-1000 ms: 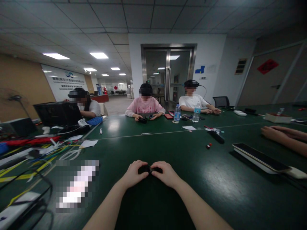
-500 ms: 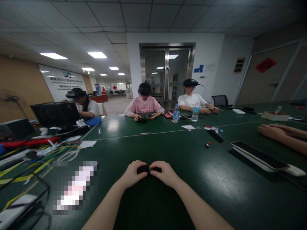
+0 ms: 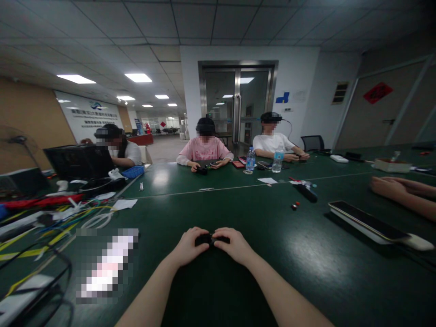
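Note:
A small black object lies between my two hands, low over the green table. My left hand is closed on its left end, with thumb and fingers round it. From the other side my right hand grips the right end the same way. The fingertips hide part of the object, and what it is cannot be made out. Left of my hands a pixelated bright item lies on the table.
Cables and a computer case crowd the left side. Ahead stand two bottles. A phone on a white block lies right, near another person's hands. Three people sit across the table.
My hands and the black object have barely moved. The other person's hands at the right edge have shifted slightly right.

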`<state>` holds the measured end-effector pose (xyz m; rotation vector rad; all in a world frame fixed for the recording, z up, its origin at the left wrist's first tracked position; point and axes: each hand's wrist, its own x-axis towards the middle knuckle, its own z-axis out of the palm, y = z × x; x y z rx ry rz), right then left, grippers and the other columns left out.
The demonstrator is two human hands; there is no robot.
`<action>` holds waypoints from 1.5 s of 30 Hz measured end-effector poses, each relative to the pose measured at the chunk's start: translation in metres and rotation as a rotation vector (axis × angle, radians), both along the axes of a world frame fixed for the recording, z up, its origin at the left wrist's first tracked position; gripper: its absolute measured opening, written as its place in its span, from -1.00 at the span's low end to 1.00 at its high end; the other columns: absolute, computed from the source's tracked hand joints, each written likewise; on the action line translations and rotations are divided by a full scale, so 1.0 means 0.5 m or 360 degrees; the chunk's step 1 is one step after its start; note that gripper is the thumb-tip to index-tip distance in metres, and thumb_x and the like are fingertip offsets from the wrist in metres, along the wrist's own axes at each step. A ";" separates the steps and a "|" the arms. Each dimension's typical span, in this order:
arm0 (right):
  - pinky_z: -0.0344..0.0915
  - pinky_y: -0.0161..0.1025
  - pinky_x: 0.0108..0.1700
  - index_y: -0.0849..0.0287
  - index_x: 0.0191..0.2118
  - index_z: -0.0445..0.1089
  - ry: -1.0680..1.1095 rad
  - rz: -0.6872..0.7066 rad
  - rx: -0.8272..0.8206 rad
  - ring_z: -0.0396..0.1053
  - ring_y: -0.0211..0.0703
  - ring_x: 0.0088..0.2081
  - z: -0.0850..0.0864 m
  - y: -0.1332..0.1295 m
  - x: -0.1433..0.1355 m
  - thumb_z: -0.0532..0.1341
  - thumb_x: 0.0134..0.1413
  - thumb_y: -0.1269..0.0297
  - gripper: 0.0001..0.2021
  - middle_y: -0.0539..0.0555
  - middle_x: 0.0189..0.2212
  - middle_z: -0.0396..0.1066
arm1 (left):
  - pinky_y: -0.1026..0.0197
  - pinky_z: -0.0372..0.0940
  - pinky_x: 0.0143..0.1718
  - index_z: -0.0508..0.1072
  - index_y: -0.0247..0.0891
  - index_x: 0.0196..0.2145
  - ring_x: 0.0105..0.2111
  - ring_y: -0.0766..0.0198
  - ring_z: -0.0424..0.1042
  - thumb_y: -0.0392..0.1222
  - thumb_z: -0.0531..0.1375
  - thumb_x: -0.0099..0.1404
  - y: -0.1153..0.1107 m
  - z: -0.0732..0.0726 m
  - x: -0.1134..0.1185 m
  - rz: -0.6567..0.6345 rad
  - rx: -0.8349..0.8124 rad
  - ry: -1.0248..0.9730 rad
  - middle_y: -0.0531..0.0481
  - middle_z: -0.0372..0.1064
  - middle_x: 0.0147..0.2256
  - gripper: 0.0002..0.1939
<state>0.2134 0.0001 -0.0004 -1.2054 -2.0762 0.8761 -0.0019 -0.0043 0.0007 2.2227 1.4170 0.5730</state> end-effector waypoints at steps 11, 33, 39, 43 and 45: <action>-0.02 0.01 0.15 -0.04 -0.19 0.42 -0.0071 -0.0001 0.0000 0.20 -0.07 0.08 0.004 -0.006 -0.007 0.23 -0.04 0.14 -0.77 -0.06 -0.04 0.36 | 0.10 0.12 0.02 0.34 -0.10 -0.01 -0.03 0.13 0.25 0.02 0.17 0.18 -0.005 0.008 0.001 -0.0018 -0.0023 -0.0033 -0.02 0.29 -0.05 -0.58; 0.20 -0.16 0.00 0.11 -0.17 0.43 0.1602 -0.0398 -0.0686 0.32 -0.07 -0.04 -0.059 0.070 0.043 0.37 -0.23 0.14 -0.60 0.08 -0.15 0.44 | 0.14 0.16 -0.02 0.37 -0.19 -0.05 -0.07 0.14 0.26 0.02 0.14 0.19 -0.007 0.014 0.006 0.0057 -0.0047 -0.0037 -0.05 0.32 -0.09 -0.60; 0.26 -0.20 -0.04 0.07 -0.21 0.44 0.1900 -0.0409 -0.0806 0.36 -0.13 -0.11 -0.072 0.082 0.056 0.38 -0.23 0.19 -0.65 0.03 -0.21 0.45 | 0.14 0.16 -0.04 0.36 -0.18 -0.03 -0.07 0.14 0.26 0.04 0.14 0.20 -0.007 0.016 0.005 0.0068 -0.0090 -0.0057 -0.04 0.31 -0.09 -0.58; 0.30 -0.22 -0.08 0.01 -0.21 0.42 0.2027 -0.0401 -0.0855 0.38 -0.19 -0.15 -0.074 0.083 0.060 0.38 -0.22 0.22 -0.66 -0.01 -0.25 0.46 | 0.13 0.17 -0.04 0.35 -0.17 -0.02 -0.06 0.14 0.26 0.05 0.13 0.20 -0.009 0.019 0.005 0.0069 -0.0114 -0.0069 -0.04 0.30 -0.07 -0.57; 0.31 -0.24 -0.09 0.01 -0.23 0.43 0.2078 -0.0400 -0.0876 0.39 -0.21 -0.17 -0.073 0.082 0.060 0.38 -0.22 0.23 -0.68 -0.03 -0.27 0.46 | 0.13 0.17 -0.04 0.36 -0.18 -0.03 -0.06 0.14 0.26 0.05 0.13 0.20 -0.009 0.019 0.005 0.0071 -0.0110 -0.0067 -0.05 0.30 -0.08 -0.57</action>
